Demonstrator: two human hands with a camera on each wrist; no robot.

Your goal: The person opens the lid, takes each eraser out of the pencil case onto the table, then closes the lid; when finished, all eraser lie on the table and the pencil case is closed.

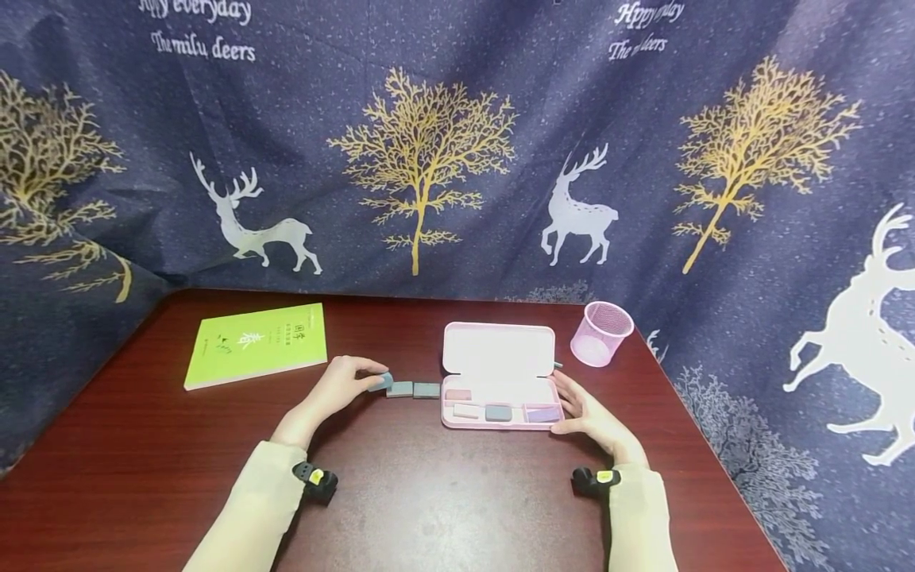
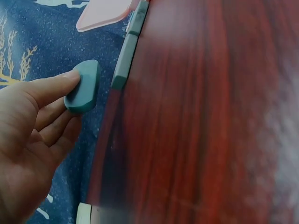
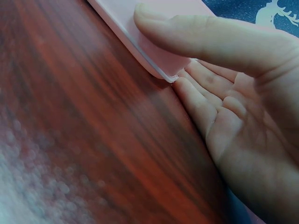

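Left hand (image 1: 343,387): pinches a blue-green eraser (image 2: 83,88) by thumb and fingertips, leaving one end free.
Right hand (image 1: 588,421): grips the pencil case (image 1: 511,389) at its right edge, probably to steady it.
Pencil case: toward the far edge of the table (image 1: 429,500), lid (image 1: 498,348) laid back, exposing the contents.
Row: two grey-green erasers (image 1: 399,389), end to end beside the case, apparently for straightness.
Inside: four small blocks (image 1: 498,413), perhaps erasers.
Far corners: one book (image 1: 257,345) left, one mesh pen holder (image 1: 599,342) right.
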